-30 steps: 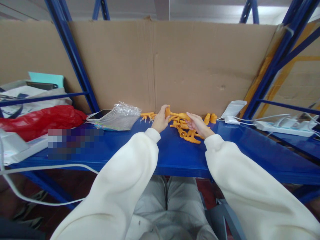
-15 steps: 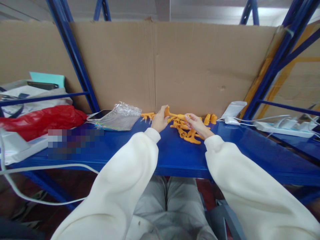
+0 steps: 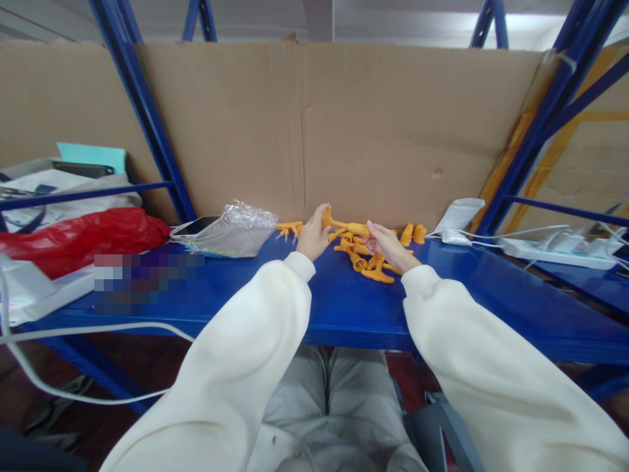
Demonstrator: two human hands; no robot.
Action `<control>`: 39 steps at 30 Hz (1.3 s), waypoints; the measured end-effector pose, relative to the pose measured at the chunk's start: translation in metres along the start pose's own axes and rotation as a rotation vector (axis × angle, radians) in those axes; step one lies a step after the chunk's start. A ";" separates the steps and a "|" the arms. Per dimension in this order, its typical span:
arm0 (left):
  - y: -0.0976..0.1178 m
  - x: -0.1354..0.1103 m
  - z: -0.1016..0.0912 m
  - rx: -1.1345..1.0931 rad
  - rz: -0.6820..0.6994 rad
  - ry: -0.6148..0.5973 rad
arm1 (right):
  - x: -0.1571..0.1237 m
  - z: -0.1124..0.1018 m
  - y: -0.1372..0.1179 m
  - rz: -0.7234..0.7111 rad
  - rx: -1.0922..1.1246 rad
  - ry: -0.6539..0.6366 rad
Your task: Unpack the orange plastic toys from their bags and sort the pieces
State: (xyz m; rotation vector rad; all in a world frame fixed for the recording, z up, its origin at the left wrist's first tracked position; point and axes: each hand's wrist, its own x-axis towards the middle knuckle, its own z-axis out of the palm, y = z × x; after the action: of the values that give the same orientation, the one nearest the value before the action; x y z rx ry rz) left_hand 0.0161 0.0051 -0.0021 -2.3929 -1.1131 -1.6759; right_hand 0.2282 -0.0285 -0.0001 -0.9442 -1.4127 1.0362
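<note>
Both my hands work at the back of a blue metal shelf point(image 3: 344, 308). My left hand point(image 3: 313, 237) is closed on one end of a long orange plastic piece point(image 3: 346, 226). My right hand point(image 3: 389, 246) pinches the other end of that same piece. Beneath and around the hands lies a heap of several orange plastic parts point(image 3: 368, 265). A spiky orange part point(image 3: 289, 228) lies just left of my left hand, and two stubby orange parts point(image 3: 413, 233) stand to the right.
A cardboard sheet point(image 3: 304, 124) backs the shelf. A crinkled clear plastic bag point(image 3: 234, 229) and a phone point(image 3: 196, 225) lie to the left, past them a red bag point(image 3: 78, 236). A white pouch point(image 3: 459, 215), cables and a power strip point(image 3: 555, 249) sit on the right.
My left hand has tilted the long orange piece slightly; my right hand's fingers have closed on its other end. Otherwise nothing has shifted.
</note>
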 end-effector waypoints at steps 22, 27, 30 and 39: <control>-0.005 0.002 0.002 0.059 -0.206 -0.114 | 0.006 -0.002 0.013 -0.329 -0.398 0.024; -0.007 -0.001 0.005 0.051 -0.231 -0.115 | 0.004 -0.008 0.011 -0.493 -0.632 0.030; -0.008 -0.002 0.007 0.042 -0.265 -0.122 | 0.006 -0.011 0.010 -0.564 -0.704 0.028; -0.007 -0.002 0.005 0.062 -0.183 -0.089 | 0.001 -0.008 0.009 -0.521 -0.668 0.052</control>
State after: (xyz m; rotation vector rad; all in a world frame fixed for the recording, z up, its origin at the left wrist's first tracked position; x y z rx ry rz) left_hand 0.0159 0.0111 -0.0085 -2.4150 -1.4158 -1.5685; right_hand 0.2356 -0.0240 -0.0086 -0.9696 -1.8709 0.1389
